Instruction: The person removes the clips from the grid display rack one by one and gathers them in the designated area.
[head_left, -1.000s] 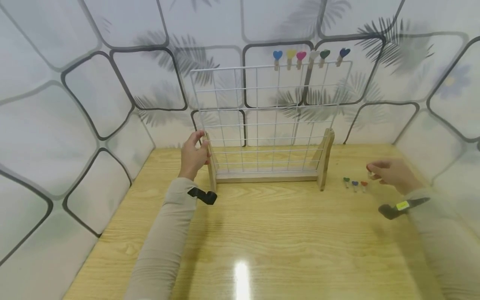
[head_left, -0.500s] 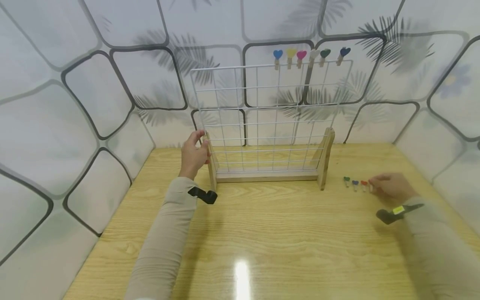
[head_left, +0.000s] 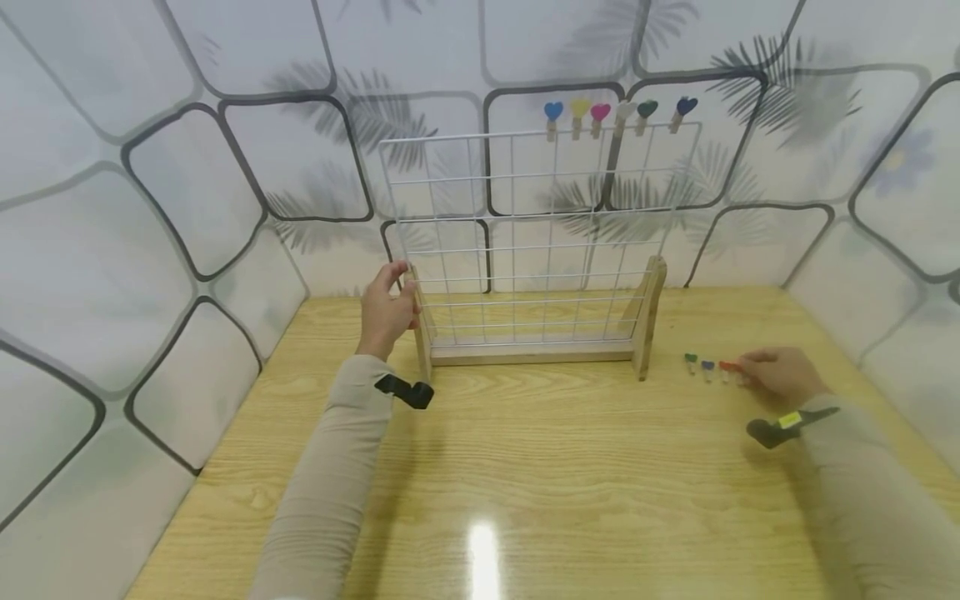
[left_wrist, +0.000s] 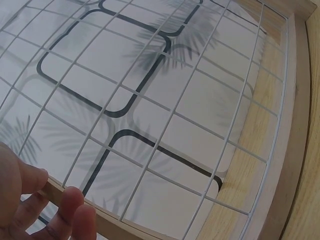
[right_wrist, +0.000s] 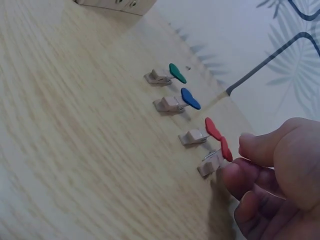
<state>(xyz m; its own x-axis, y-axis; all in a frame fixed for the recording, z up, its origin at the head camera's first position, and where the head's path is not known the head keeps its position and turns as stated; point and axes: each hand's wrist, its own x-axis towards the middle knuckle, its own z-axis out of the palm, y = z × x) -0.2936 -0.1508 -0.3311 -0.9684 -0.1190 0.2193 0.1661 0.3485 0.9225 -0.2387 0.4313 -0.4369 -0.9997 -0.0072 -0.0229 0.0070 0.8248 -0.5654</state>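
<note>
In the head view my left hand (head_left: 387, 312) grips the left wooden upright (head_left: 422, 325) of a stand holding a white wire grid (head_left: 532, 237). The left wrist view shows its thumb and fingers around the wood's edge. My right hand (head_left: 787, 372) is low over the table at the right. Its thumb and fingertips pinch the edge of a red heart clothespin (right_wrist: 226, 150). That clothespin's heart meets the heart of another red clothespin (right_wrist: 212, 128). A blue heart clothespin (right_wrist: 190, 99) and a green one (right_wrist: 177, 73) lie beside them in a row.
Several heart clothespins, among them a light blue one (head_left: 553, 112) and a dark blue one (head_left: 684, 108), are clipped along the grid's top right. The stand's right upright (head_left: 649, 317) is left of the row. Patterned fabric walls (head_left: 97, 267) surround the wooden table (head_left: 570, 475).
My right hand has come down and slightly left with the red heart clothespin, bringing it to the end of the row. The left hand keeps its grip on the upright.
</note>
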